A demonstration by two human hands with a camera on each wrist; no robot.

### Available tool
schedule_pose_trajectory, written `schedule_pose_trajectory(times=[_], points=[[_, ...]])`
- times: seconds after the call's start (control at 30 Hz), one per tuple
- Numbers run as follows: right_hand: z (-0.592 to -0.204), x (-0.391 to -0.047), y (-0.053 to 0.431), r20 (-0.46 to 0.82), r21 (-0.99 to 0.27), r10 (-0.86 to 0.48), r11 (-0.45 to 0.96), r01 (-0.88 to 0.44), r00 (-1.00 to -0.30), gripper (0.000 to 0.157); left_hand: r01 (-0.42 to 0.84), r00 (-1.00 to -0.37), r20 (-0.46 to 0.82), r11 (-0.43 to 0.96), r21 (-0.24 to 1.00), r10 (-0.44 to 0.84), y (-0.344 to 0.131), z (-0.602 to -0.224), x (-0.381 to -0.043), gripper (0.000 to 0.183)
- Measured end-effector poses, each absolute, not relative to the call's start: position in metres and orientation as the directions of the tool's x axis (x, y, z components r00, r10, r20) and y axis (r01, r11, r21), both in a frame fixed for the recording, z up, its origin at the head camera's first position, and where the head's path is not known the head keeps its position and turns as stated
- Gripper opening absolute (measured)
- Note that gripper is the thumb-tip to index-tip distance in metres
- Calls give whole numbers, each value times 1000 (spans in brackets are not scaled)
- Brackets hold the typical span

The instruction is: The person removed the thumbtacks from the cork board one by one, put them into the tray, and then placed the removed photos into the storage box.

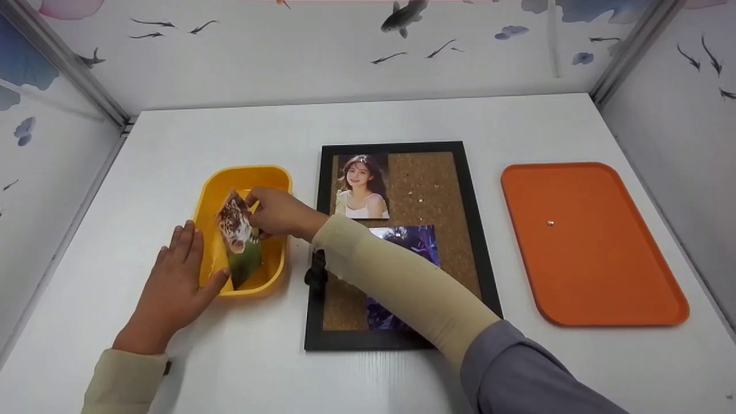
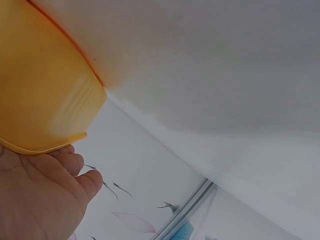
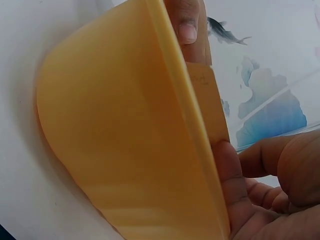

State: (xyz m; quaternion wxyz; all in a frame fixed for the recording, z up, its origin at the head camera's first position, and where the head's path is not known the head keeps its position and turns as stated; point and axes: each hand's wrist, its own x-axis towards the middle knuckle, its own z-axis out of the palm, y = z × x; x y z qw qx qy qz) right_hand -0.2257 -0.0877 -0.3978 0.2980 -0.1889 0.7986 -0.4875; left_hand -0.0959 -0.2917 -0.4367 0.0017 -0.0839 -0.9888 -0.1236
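Observation:
In the head view my right hand (image 1: 279, 213) pinches a tiger photo (image 1: 237, 230) by its right edge. The photo stands tilted inside a yellow tub (image 1: 279, 253), its lower end down in the tub. My left hand (image 1: 178, 284) lies along the tub's left rim with straight fingers, its thumb near the front rim. From the left wrist view, that hand's fingers touch the rim from outside. The right wrist view has the tub wall (image 3: 110, 125) in front, with the photo's plain back (image 3: 210, 105) rising above the rim beside my fingers.
A black-framed cork board (image 1: 454, 230) lies right of the tub, bearing a portrait photo (image 1: 362, 190) and a purple-blue picture (image 1: 422, 236) partly covered by my right sleeve. Further right is an orange tray (image 1: 598, 264) with a small shiny piece (image 1: 550, 223). Panels wall the table.

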Motion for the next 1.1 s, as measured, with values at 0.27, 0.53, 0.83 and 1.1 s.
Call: schedule_pose_trajectory(times=[0.27,0.53,0.83,1.1], points=[[-398,-225,-90,-287,-851,-582,519,-76,-761,22,163,-987,24,956,243,162,-291,-438,-96,89],[-400,-223,-89,-246,-831,-603,535,-155,-759,23,167,-986,34,952,256,163,-291,-438,-96,88],[-397,-217,-90,-222,-775,-609,584,-241,-761,27,174,-985,49,949,264,167,-291,-441,-95,86],[-395,-210,-92,-105,-597,-685,624,-504,-721,42,172,-985,46,953,251,166,-291,-439,-96,86]])
